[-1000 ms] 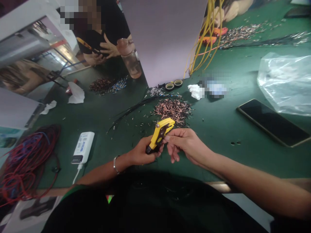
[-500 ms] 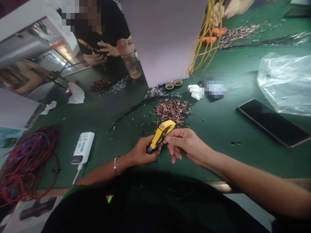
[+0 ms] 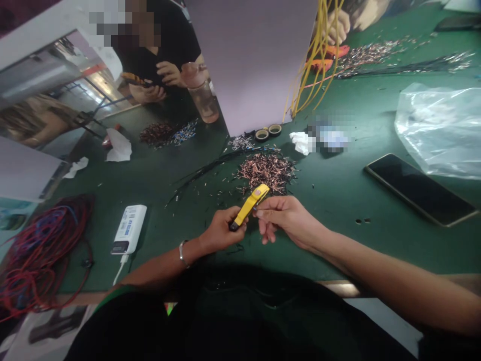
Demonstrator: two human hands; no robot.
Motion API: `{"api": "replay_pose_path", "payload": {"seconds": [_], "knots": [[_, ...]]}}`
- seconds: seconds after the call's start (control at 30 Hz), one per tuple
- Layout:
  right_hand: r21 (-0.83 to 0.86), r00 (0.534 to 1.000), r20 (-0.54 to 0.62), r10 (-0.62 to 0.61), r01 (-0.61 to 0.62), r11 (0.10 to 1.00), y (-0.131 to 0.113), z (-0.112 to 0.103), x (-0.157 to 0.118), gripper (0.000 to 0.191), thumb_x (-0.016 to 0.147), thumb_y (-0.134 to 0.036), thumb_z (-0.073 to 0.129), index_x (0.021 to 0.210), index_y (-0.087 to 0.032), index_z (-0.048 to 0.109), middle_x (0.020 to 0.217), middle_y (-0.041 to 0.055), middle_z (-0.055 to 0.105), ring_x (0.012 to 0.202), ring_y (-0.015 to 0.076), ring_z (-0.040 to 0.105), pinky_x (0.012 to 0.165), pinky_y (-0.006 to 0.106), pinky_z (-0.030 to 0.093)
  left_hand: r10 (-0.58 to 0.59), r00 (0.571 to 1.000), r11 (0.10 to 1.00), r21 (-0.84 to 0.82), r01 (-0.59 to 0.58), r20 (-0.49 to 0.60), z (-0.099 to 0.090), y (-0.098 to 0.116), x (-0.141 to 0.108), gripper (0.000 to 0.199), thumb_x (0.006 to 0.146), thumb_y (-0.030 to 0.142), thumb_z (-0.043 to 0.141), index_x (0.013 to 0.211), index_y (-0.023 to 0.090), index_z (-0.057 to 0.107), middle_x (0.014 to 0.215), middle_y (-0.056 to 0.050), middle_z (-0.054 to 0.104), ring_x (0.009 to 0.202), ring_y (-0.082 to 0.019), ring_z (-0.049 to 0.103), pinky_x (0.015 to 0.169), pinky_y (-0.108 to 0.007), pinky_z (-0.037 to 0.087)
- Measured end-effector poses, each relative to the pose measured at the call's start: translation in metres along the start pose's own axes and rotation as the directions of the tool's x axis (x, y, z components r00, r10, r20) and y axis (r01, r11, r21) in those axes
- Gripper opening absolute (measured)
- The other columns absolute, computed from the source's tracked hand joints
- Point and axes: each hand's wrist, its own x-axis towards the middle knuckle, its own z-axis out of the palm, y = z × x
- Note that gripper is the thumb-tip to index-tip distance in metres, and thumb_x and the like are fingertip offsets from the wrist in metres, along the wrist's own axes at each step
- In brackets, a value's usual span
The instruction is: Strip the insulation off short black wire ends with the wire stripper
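Note:
My left hand (image 3: pixel 225 228) is wrapped round yellow-handled pliers (image 3: pixel 248 205) with black parts, their rounded yellow end pointing up and away from me. Close against the right side of the pliers, my right hand (image 3: pixel 280 214) has its thumb and forefinger pinched together. Whatever sits in that pinch is too small to make out; a tiny bluish speck shows at the fingertips. Just beyond both hands lies a heap of short black wire pieces with bare copper ends (image 3: pixel 266 168). Thin black wires (image 3: pixel 210 168) stretch out to its left.
Small silvery pieces (image 3: pixel 240 143) and two tape rolls (image 3: pixel 275 130) lie behind the heap. A phone (image 3: pixel 421 188) and plastic bag (image 3: pixel 443 130) are at right; a power bank (image 3: pixel 130 228) and red cable coil (image 3: pixel 48 240) at left. A bottle (image 3: pixel 203 95) stands beside the upright panel (image 3: pixel 259 65). Co-workers' hands are across the table.
The pliers have turned in my left hand, so more of the yellow handle and less of the dark inner part shows. My right hand stays pinched close beside them.

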Motion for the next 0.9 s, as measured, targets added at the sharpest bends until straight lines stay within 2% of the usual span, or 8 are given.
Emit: {"api": "replay_pose_path", "payload": {"seconds": [0.07, 0.13, 0.23, 0.33, 0.47, 0.57, 0.7, 0.9], "knots": [[-0.021, 1.000, -0.020, -0.015, 0.015, 1.000, 0.001, -0.001, 0.002, 0.017, 0.073, -0.029, 0.072, 0.067, -0.016, 0.064, 0.051, -0.0002, 0.066, 0.036, 0.0110, 0.057, 0.039, 0.023, 0.047, -0.082, 0.996, 0.985, -0.149, 0.085, 0.028, 0.001, -0.002, 0.001, 0.018, 0.068, 0.020, 0.065, 0.084, 0.014, 0.059, 0.068, 0.003, 0.057, 0.055, -0.008, 0.049, 0.054, -0.021, 0.042], [-0.032, 0.999, -0.036, -0.032, 0.031, 0.999, 0.002, -0.003, 0.005, 0.015, 0.073, -0.028, 0.072, 0.068, -0.016, 0.066, 0.051, -0.0005, 0.065, 0.036, 0.0110, 0.057, 0.039, 0.024, 0.048, -0.133, 0.987, 0.925, -0.347, 0.157, 0.090, 0.000, -0.004, 0.002, 0.027, 0.068, 0.021, 0.068, 0.092, 0.014, 0.058, 0.068, 0.002, 0.057, 0.051, -0.008, 0.050, 0.051, -0.023, 0.042], [-0.037, 0.997, -0.039, -0.066, 0.065, 0.997, 0.002, -0.007, 0.009, 0.013, 0.073, -0.027, 0.072, 0.070, -0.016, 0.066, 0.054, 0.0002, 0.067, 0.037, 0.0111, 0.056, 0.042, 0.026, 0.050, -0.095, 0.984, 0.784, -0.597, 0.168, 0.151, -0.004, -0.006, 0.005, 0.036, 0.067, 0.020, 0.070, 0.099, 0.012, 0.058, 0.063, 0.002, 0.057, 0.048, -0.011, 0.051, 0.049, -0.025, 0.043], [-0.054, 0.993, -0.058, -0.098, 0.095, 0.994, 0.001, -0.010, 0.011, 0.014, 0.074, -0.029, 0.072, 0.073, -0.016, 0.066, 0.058, 0.0009, 0.069, 0.038, 0.0110, 0.057, 0.043, 0.027, 0.050, -0.054, 0.972, 0.632, -0.746, 0.210, 0.228, -0.008, -0.006, 0.008, 0.040, 0.066, 0.018, 0.068, 0.105, 0.011, 0.059, 0.071, -0.003, 0.061, 0.056, -0.015, 0.056, 0.055, -0.031, 0.047], [-0.098, 0.991, -0.060, -0.122, 0.116, 0.988, 0.000, -0.012, 0.012, 0.017, 0.074, -0.032, 0.073, 0.074, -0.017, 0.066, 0.059, 0.0011, 0.069, 0.040, 0.0111, 0.058, 0.043, 0.027, 0.049, -0.011, 0.957, 0.528, -0.811, 0.253, 0.291, -0.012, -0.005, 0.008, 0.040, 0.071, 0.021, 0.065, 0.110, 0.012, 0.060, 0.079, -0.007, 0.062, 0.064, -0.018, 0.059, 0.062, -0.035, 0.049], [-0.151, 0.982, -0.092, -0.162, 0.147, 0.977, -0.002, -0.014, 0.013, 0.019, 0.073, -0.033, 0.074, 0.072, -0.016, 0.065, 0.059, 0.0010, 0.068, 0.040, 0.0110, 0.058, 0.043, 0.026, 0.047, 0.025, 0.957, 0.532, -0.814, 0.232, 0.289, -0.013, -0.004, 0.005, 0.042, 0.074, 0.023, 0.063, 0.114, 0.012, 0.059, 0.083, -0.008, 0.062, 0.067, -0.019, 0.059, 0.065, -0.036, 0.048], [-0.244, 0.956, -0.179, -0.234, 0.187, 0.952, -0.006, -0.019, 0.015, 0.020, 0.071, -0.033, 0.076, 0.072, -0.016, 0.065, 0.055, -0.0001, 0.066, 0.039, 0.0108, 0.056, 0.042, 0.027, 0.044, 0.012, 0.953, 0.538, -0.805, 0.249, 0.302, -0.011, -0.003, 0.002, 0.045, 0.076, 0.025, 0.063, 0.119, 0.014, 0.057, 0.091, -0.010, 0.062, 0.075, -0.021, 0.060, 0.070, -0.039, 0.048], [-0.430, 0.914, -0.243, -0.324, 0.198, 0.881, -0.021, -0.038, 0.026, 0.018, 0.069, -0.033, 0.074, 0.069, -0.017, 0.064, 0.053, 0.0001, 0.064, 0.038, 0.0117, 0.056, 0.039, 0.027, 0.044, -0.006, 0.949, 0.491, -0.826, 0.277, 0.315, -0.004, 0.004, -0.001, 0.052, 0.068, 0.021, 0.071, 0.118, 0.016, 0.056, 0.095, -0.009, 0.064, 0.077, -0.019, 0.060, 0.075, -0.038, 0.048]]}}
